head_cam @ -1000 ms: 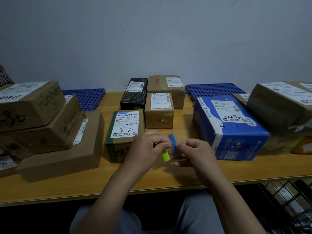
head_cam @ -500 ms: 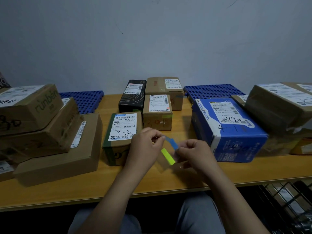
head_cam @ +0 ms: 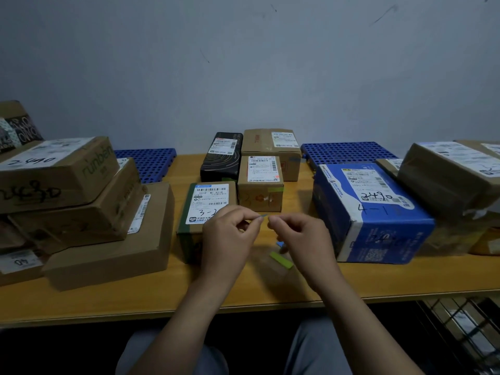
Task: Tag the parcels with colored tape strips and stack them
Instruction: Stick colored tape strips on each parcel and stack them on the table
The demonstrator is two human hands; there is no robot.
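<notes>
My left hand [head_cam: 230, 234] pinches a thin blue tape strip [head_cam: 261, 217] between thumb and forefinger, just above the table. My right hand [head_cam: 300, 236] is curled right beside it, fingertips almost touching the strip's end. It holds a clear backing sheet, from which a green strip [head_cam: 281, 259] and another blue strip [head_cam: 280, 243] hang below the palm. Directly behind my left hand stands the green-edged parcel marked 3-2 [head_cam: 189, 228]. A small brown parcel [head_cam: 259, 197] sits behind both hands, and a blue parcel marked 4-1 [head_cam: 378, 212] lies to the right.
The wooden table [head_cam: 135, 299] carries a stack of brown cartons [head_cam: 81, 212] at the left and brown parcels [head_cam: 454, 180] at the far right. A black box [head_cam: 221, 161] and a brown box [head_cam: 270, 147] stand at the back. Blue perforated mats [head_cam: 343, 154] lie against the wall.
My left hand has peeled the blue strip off the sheet and drawn it up and left. The sheet with the green strip dropped lower under my right hand. The camera tilted slightly.
</notes>
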